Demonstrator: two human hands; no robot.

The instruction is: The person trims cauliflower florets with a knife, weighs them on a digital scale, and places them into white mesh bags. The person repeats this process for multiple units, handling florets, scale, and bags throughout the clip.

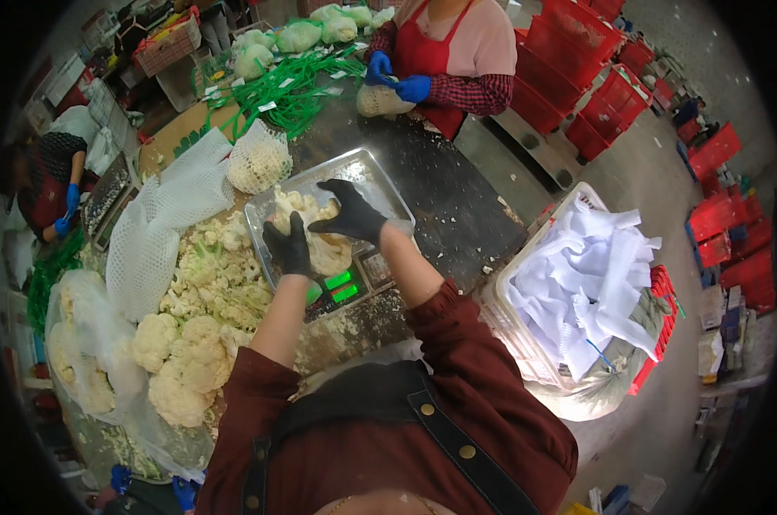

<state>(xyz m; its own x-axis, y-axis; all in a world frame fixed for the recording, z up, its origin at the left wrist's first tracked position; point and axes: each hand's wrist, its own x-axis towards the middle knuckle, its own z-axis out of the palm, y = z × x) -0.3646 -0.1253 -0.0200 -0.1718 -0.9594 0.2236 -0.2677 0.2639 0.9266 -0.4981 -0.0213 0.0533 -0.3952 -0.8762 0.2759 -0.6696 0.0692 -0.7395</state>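
Note:
Both my hands wear dark gloves over the metal pan [388,187] of a digital scale with a lit green display [341,286]. Cauliflower pieces [329,252] lie in the pan. My left hand [290,248] rests against the near left side of a cauliflower piece [298,204]. On its right side is my right hand [351,212], thumb and fingers spread around the edge; how firmly either hand grips cannot be told. Just beyond the pan's upper left corner sits a cauliflower in a white mesh net [260,158].
Loose florets [218,277], cauliflower heads [192,364] and white foam netting [147,244] lie at left. Green net bags [292,90] are at the far side, near a co-worker's blue-gloved hands [398,84]. A basket [507,309] of white netting [575,270] stands at right.

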